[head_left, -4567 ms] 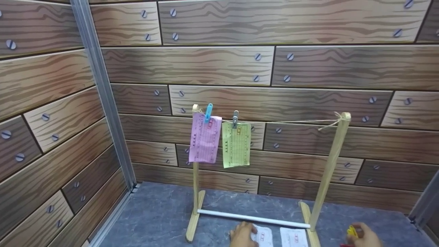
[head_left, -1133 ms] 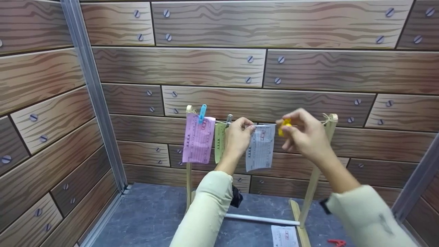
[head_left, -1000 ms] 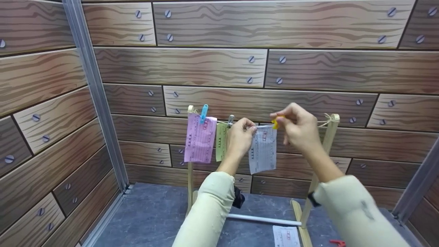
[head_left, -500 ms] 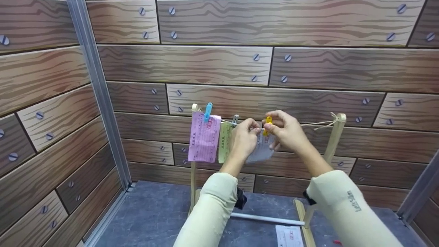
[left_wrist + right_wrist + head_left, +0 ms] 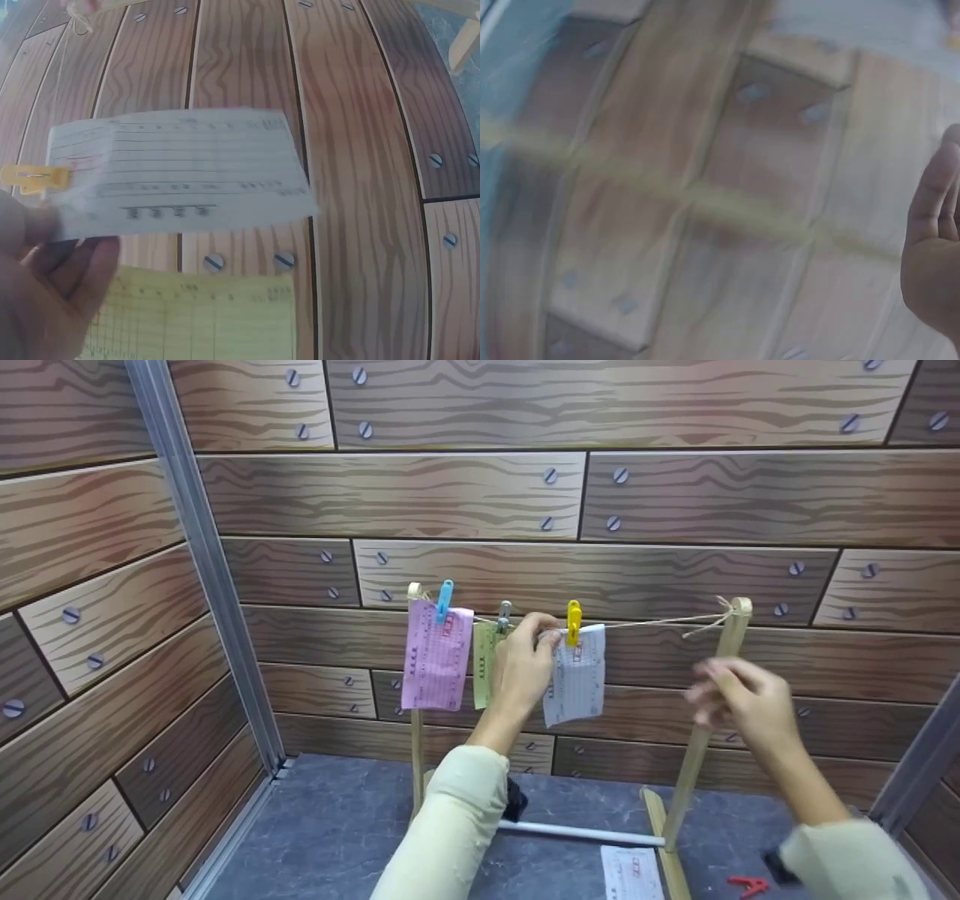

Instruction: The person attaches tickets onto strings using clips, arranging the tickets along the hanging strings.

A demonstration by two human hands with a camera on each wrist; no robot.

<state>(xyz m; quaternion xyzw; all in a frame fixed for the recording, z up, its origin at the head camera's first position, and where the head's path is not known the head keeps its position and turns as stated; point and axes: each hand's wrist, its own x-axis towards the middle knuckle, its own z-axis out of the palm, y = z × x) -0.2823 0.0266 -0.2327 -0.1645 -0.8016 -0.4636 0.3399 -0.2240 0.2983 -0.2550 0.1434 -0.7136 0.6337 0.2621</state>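
A white printed slip (image 5: 577,682) hangs from the string (image 5: 660,622), with a yellow clothespin (image 5: 574,622) clipped over its top edge. My left hand (image 5: 523,667) pinches the slip's upper left corner at the string; in the left wrist view the thumb lies on the paper (image 5: 180,165) beside the clothespin (image 5: 34,178). My right hand (image 5: 750,705) is apart from the slip, near the right post, blurred, with loosely bent fingers and nothing visible in them. A pink slip (image 5: 437,660) under a blue clothespin (image 5: 445,600) and a green slip (image 5: 484,667), partly behind my left hand, hang further left.
The wooden stand's right post (image 5: 694,757) rises between my hands and the right side. A white crossbar (image 5: 585,832) joins its feet. Another white slip (image 5: 630,874) and a red clothespin (image 5: 748,885) lie on the grey tabletop (image 5: 337,825).
My right hand carried the yellow clothespin to the string, clipped it on the white slip, let go and moved away right and down. My left hand has kept its pinch at the slip's corner.
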